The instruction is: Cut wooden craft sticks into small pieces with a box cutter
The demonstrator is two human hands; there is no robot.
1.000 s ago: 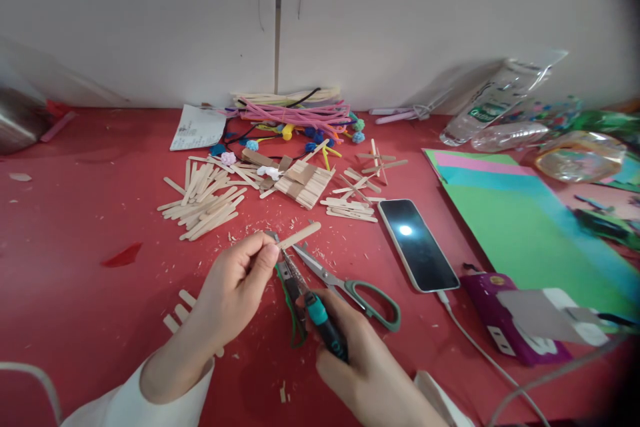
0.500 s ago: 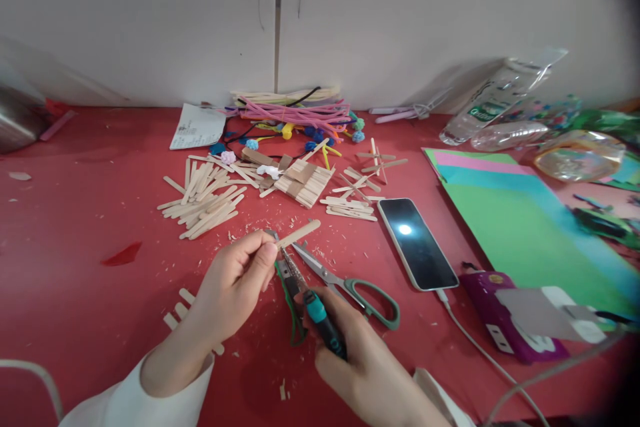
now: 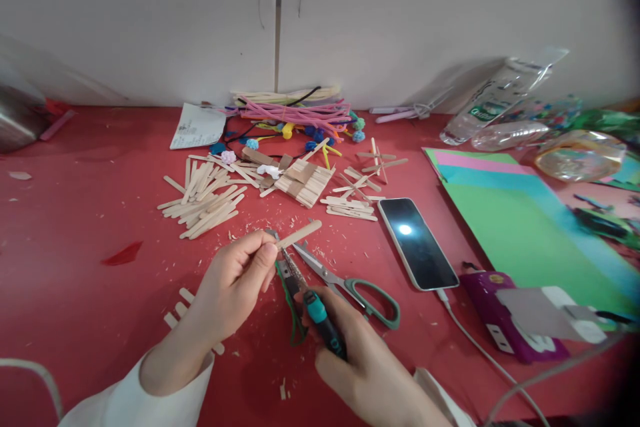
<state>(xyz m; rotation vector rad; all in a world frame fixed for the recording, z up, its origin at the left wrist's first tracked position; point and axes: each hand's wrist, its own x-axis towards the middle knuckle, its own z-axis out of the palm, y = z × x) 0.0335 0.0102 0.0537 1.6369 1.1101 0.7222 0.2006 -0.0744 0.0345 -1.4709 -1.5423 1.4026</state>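
Observation:
My left hand (image 3: 237,287) pinches a wooden craft stick (image 3: 299,235) near one end, its rounded tip pointing up to the right. In my right hand (image 3: 350,353) is a hand file (image 3: 320,320) with a black and teal handle. The file's rough metal blade reaches up to the stick's underside near my left fingertips; whether they touch, I cannot tell. Beneath the blade lies a green utility knife (image 3: 291,297), partly hidden. Scissors with grey-green handles (image 3: 373,300) rest just right of it. My left forearm partly covers several craft sticks (image 3: 181,310).
Loose craft sticks (image 3: 210,203) and a taped bundle (image 3: 307,183) lie beyond my hands, before pipe cleaners (image 3: 295,113). Wood shavings dot the red table (image 3: 100,333). To the right are a phone (image 3: 417,243), a purple power bank (image 3: 510,313), coloured paper (image 3: 515,227) and a plastic bottle (image 3: 480,107).

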